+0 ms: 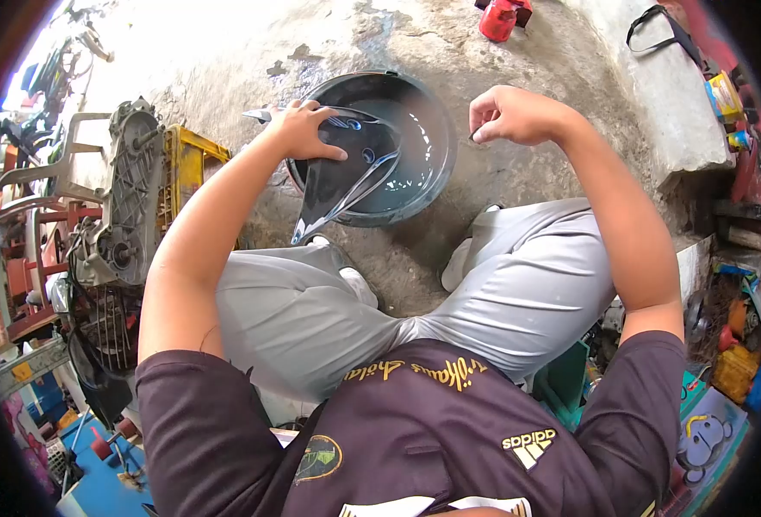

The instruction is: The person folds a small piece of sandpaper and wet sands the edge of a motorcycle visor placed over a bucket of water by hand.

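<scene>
A round dark basin with water in it stands on the concrete floor between my feet. Across its left side lies a glossy black motorcycle fairing panel, V-shaped with silver-blue edges and holes; part of it overhangs the rim. My left hand grips the panel at its upper left, thumb lying over the dark face and the fingers partly out of sight. Off to the right of the basin, my right hand hangs in the air, fingers curled in a pinch. Something small and dark shows at its fingertips, too small to name.
Left of me stand a metal engine casing and a yellow crate. A red can-like object sits on the floor at the top. At the right is a concrete ledge, with assorted clutter below it.
</scene>
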Available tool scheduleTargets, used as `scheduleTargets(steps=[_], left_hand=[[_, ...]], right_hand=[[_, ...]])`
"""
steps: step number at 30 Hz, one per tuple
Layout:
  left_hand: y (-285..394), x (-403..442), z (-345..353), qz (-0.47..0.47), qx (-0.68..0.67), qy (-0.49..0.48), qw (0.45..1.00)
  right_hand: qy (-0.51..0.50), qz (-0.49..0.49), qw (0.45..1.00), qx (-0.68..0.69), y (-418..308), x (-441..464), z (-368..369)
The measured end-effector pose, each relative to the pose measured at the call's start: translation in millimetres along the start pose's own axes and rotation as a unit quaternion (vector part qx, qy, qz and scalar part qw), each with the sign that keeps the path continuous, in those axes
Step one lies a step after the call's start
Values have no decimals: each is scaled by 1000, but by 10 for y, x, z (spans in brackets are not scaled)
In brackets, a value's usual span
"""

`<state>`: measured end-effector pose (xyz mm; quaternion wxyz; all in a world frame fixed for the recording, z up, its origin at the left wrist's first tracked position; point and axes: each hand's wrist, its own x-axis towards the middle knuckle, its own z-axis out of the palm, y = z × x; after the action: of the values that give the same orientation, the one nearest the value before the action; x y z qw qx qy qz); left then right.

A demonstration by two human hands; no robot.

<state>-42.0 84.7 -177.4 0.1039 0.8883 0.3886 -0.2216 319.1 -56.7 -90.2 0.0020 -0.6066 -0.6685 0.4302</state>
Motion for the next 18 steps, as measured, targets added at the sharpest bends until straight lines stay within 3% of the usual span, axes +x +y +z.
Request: scheduleTargets(steps=[1,3,4,6,18], left_hand=[[-97,3,107,-1,-3,0,1000],[-414,29,453,77,-106,103,986],[-492,15,561,77,-107,104,986],[-555,-46,706,105,-164,199,960],[-542,98,862,94,-232,286,925]], right_hand=[[-2,0,1000,-2,-17,-2,6],[-6,4,1000,-13,-51,-11,14],[-6,4,1000,-15,-34,2,13],[-27,20,999,-10,28,16,34],[11,30,999,-31,-25,-28,63]])
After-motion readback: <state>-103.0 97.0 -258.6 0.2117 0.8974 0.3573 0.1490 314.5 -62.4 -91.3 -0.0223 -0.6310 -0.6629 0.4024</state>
